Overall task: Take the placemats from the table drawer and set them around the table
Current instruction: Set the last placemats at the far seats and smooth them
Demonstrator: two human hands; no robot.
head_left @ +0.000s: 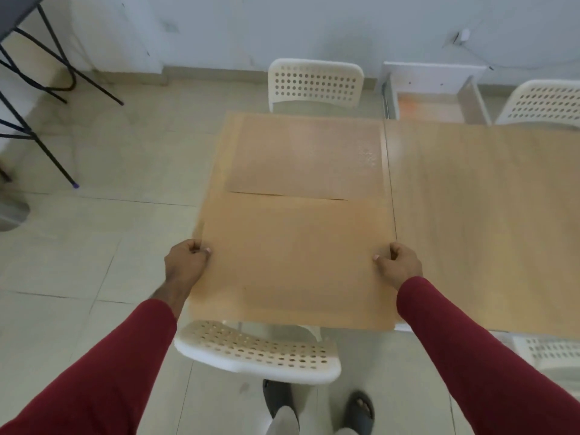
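I hold the near placemat (292, 262) by its short sides, left hand (185, 262) and right hand (403, 262) each pinching an edge, its long axis running between them. It lies just nearer me than the far placemat (307, 155), edges almost touching, on the table (470, 199).

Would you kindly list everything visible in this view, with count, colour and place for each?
near placemat: one, tan, on the table's near end, gripped at both side edges
far placemat: one, tan, on the table beyond the near one
table: one, light wood, centre to right
drawer: one, white, pulled open at the table's far side
chairs: four partly seen, white, perforated backs, around the table
black metal frame: one, upper left on the tiled floor
sandals: two, dark, bottom centre
left hand: one, red sleeve, pinching the mat's left edge
right hand: one, red sleeve, pinching its right edge
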